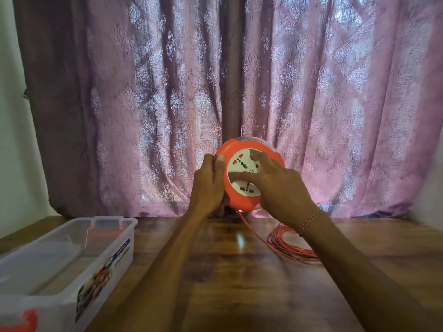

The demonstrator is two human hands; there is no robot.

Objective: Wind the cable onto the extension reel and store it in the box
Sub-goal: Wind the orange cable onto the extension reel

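- Holding the reel [249, 174] upright above the far edge of the table [215, 271], both hands on it, socket face toward the camera.
- Reel: round orange housing, white centre plate with two sockets, one upper and one lower. A pale rim shows behind the top edge.
- Left hand [209, 185]: wrapped round the reel's left rim, thumb lying on the front edge, fingers curled behind out of sight. Firm grasp on the reel.
- Right hand [278, 185]: laid across the front face, fingers spread over the white plate, thumb pointing left between the two sockets. Fingers look bent onto the face, pressing it; cannot tell whether they hook a knob or recess.
- Beaded bracelet [310, 221] on the right wrist.
- Cable [294, 248]: orange, thin. One strand drops from the reel's bottom edge down to the table and runs right into a loose bundle of loops lying on the wood, partly hidden under the right forearm. Most of it is visibly off the reel.
- Box [100, 257]: clear plastic, open top, orange latches, printed label on its side. Sits on the table at lower left, well apart from reel and cable.
- Background: pink patterned curtain [143, 92] hanging down to the table's far edge.
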